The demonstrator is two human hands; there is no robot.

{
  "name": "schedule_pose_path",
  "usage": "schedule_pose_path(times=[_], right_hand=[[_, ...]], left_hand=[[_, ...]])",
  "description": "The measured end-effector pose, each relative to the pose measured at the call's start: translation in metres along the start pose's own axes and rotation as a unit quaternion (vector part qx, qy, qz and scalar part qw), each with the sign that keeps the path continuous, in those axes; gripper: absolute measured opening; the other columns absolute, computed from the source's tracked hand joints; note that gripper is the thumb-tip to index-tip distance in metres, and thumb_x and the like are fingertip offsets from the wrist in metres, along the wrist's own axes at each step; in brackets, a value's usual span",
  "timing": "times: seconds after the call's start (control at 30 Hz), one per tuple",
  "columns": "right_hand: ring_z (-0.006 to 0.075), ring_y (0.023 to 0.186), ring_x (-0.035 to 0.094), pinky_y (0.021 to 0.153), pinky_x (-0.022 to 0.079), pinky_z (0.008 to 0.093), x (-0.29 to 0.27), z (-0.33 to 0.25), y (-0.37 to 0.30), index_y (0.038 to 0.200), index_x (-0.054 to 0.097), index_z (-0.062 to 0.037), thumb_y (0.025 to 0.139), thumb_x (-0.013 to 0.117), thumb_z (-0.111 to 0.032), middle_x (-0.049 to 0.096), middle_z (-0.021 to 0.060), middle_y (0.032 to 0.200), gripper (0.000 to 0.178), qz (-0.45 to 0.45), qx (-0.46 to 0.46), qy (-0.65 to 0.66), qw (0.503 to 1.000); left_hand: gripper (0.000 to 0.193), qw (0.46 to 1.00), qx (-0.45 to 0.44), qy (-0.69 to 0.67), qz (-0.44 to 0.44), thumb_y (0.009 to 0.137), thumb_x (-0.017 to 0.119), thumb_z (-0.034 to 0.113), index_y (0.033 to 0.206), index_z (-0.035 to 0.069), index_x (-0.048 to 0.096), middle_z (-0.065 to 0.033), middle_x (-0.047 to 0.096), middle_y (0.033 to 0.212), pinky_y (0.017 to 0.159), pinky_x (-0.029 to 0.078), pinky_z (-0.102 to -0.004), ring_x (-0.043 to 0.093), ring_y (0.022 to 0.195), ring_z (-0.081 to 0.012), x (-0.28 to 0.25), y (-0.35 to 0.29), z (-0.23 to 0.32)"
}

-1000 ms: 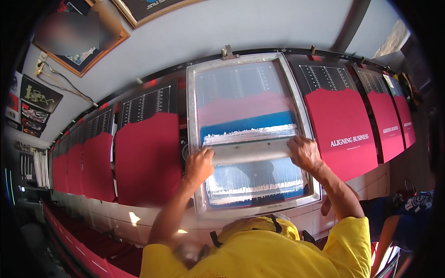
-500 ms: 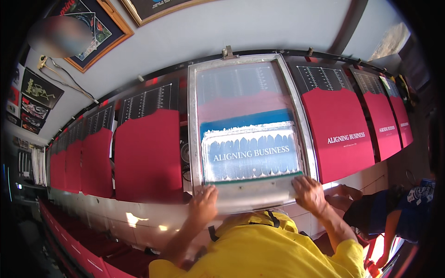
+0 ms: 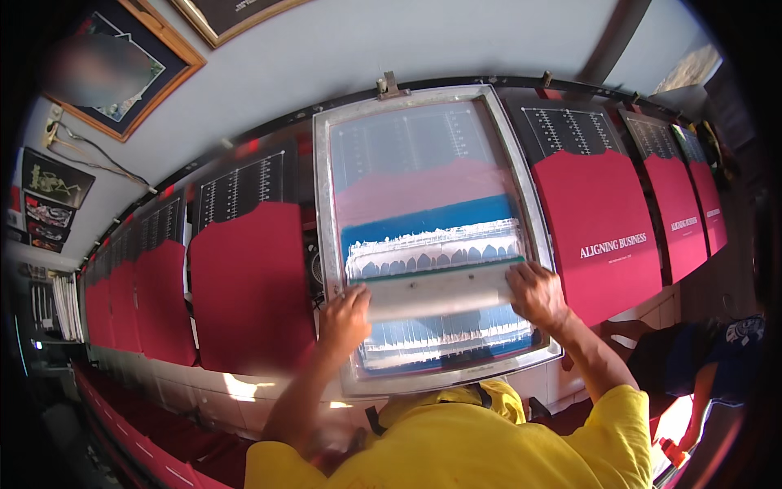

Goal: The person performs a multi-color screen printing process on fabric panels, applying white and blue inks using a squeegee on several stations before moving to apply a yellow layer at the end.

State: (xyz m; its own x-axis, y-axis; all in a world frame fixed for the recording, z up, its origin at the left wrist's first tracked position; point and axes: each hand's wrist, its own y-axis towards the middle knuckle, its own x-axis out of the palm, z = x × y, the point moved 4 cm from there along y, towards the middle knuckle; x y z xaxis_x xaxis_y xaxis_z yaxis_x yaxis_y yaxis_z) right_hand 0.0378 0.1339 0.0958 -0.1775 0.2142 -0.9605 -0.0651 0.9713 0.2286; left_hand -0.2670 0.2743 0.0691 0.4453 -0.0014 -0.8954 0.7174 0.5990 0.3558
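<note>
Across the middle of a metal-framed printing screen (image 3: 327, 204) lies a wide squeegee (image 3: 440, 292) with a green blade edge. My left hand (image 3: 345, 316) grips its left end, and my right hand (image 3: 538, 295) grips the right end. White ink (image 3: 432, 236) lies on the mesh beyond the blade. Nearer me, thin white streaks (image 3: 448, 338) cover the blue stencil. A red shirt (image 3: 415, 177) shows through the mesh, spread on a dark board under the screen. The squeegee covers the middle of the stencil.
Printed red shirts (image 3: 611, 220) lie on boards to the right; plain red shirts (image 3: 248, 285) line the left. A metal clamp (image 3: 393, 85) sits at the screen's far edge. Another person (image 3: 692, 350) is at the lower right. Framed pictures (image 3: 122, 69) hang on the wall.
Both hands have pushed the squeegee away from me, from the screen's near end to its middle. The lettering is now covered, and streaked stencil shows behind the blade.
</note>
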Motion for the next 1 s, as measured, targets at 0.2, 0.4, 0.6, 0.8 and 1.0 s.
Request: schedule_pose_path(times=[0.2,0.4,0.6,0.8,1.0], right_hand=[[0.0272,0.073,0.066,0.059,0.056,0.0385,0.006,0.033,0.043,0.078,0.059,-0.0053,0.066,0.07,-0.004,0.062,0.0101,0.077,0.017,0.007,-0.022,-0.037,0.999],[0.0274,0.073,0.068,0.061,0.057,0.0387,-0.009,0.025,0.024,0.081,0.063,-0.0057,0.069,0.069,-0.005,0.065,0.0105,0.082,0.013,0.024,-0.016,-0.056,0.998],[0.0243,0.079,0.066,0.063,0.057,0.0351,-0.03,-0.039,-0.073,0.089,0.062,-0.0059,0.071,0.071,-0.008,0.063,0.0078,0.085,0.02,0.05,-0.012,-0.034,0.998],[0.0274,0.103,0.061,0.085,0.052,0.0406,-0.007,-0.069,-0.136,0.106,0.06,-0.0037,0.07,0.075,-0.017,0.061,0.0102,0.107,0.042,0.019,0.005,-0.06,0.998],[0.0335,0.123,0.048,0.102,0.042,0.0466,0.003,-0.083,-0.16,0.122,0.055,-0.0019,0.075,0.076,-0.04,0.052,0.0144,0.127,0.064,-0.046,0.054,-0.04,0.997]], left_hand=[[0.024,0.997,-0.029,-0.012,-0.07,0.065,0.06,-0.006,0.088,-0.002,0.068,-0.0183,0.07,0.094,0.072,0.056,-0.0411,0.068,0.08,-0.036,-0.004,0.045,-0.022],[0.024,0.998,-0.012,0.005,-0.059,0.07,0.059,-0.005,0.093,-0.003,0.068,-0.0203,0.069,0.09,0.073,0.057,-0.043,0.069,0.085,-0.035,-0.021,0.039,-0.01],[0.03,1.0,0.006,-0.006,0.006,0.069,0.062,-0.007,0.097,-0.002,0.068,-0.016,0.069,0.106,0.084,0.057,-0.0407,0.068,0.098,-0.0322,-0.04,-0.065,0.051],[0.033,0.999,-0.003,0.019,-0.028,0.074,0.059,-0.001,0.107,-0.002,0.064,-0.0142,0.062,0.117,0.1,0.045,-0.0431,0.057,0.116,-0.0305,-0.012,-0.13,0.075],[0.052,0.995,0.002,0.019,-0.1,0.073,0.057,0.001,0.124,-0.007,0.053,-0.0181,0.046,0.134,0.11,0.032,-0.048,0.04,0.13,-0.0331,-0.022,-0.145,0.095]])
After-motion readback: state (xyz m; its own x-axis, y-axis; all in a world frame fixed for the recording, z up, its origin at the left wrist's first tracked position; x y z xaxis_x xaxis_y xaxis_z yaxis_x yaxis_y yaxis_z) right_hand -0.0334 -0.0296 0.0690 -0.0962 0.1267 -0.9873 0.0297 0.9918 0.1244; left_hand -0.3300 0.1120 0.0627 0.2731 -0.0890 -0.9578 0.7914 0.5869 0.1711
